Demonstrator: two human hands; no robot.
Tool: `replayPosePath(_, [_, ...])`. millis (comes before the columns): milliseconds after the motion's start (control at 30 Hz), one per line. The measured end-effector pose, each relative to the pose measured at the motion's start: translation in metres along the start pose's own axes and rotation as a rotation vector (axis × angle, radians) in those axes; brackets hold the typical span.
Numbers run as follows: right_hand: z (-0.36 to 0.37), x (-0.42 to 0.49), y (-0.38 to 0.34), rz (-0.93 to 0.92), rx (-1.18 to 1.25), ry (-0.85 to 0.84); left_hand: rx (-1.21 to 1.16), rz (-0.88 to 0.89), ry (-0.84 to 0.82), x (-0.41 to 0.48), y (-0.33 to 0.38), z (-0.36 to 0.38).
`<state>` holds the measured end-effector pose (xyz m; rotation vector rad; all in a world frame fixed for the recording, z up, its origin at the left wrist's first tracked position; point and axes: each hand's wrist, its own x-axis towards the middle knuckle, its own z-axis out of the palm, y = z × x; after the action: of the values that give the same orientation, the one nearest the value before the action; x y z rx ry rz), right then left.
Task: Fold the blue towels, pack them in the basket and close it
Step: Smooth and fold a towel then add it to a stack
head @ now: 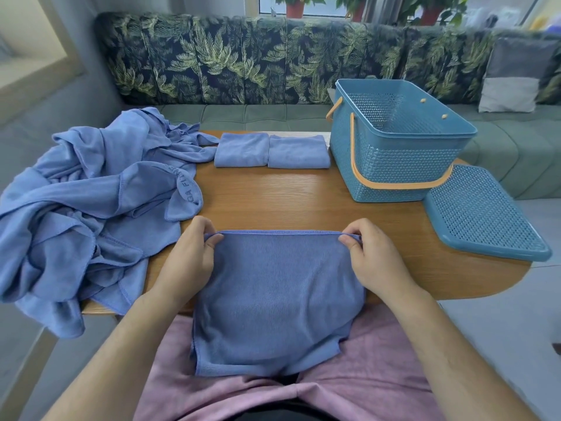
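Observation:
A blue towel [273, 299] lies over the table's near edge and hangs down onto my lap. My left hand [189, 253] pinches its far left corner and my right hand [373, 256] pinches its far right corner. Two folded blue towels [241, 149] [299, 151] lie side by side at the back of the table. A heap of unfolded blue towels [85, 208] covers the table's left end. The blue basket [391, 165] with orange handles stands open and empty at the right. Its perforated lid [482, 212] lies flat beside it, nearer the table's right end.
The wooden table [273, 196] has a rounded right end. Behind it runs a green sofa [243, 113] with a leaf-patterned back. A grey cushion [513, 77] leans at the far right. Potted plants [296, 7] stand on the sill.

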<state>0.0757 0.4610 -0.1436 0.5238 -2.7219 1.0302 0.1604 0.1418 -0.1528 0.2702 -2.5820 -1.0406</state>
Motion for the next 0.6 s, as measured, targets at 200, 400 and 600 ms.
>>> replayPosePath(200, [-0.022,0.004,-0.004,-0.081,0.041,0.010,-0.115,-0.078,0.068,-0.001,0.016,-0.025])
replayPosePath(400, [-0.043,0.012,-0.016,-0.102,-0.040,-0.018,-0.167,-0.076,0.090,0.010,0.035,-0.053])
replayPosePath(600, [-0.085,0.046,-0.049,-0.160,-0.036,0.000,-0.163,-0.008,0.115,0.040,0.063,-0.100])
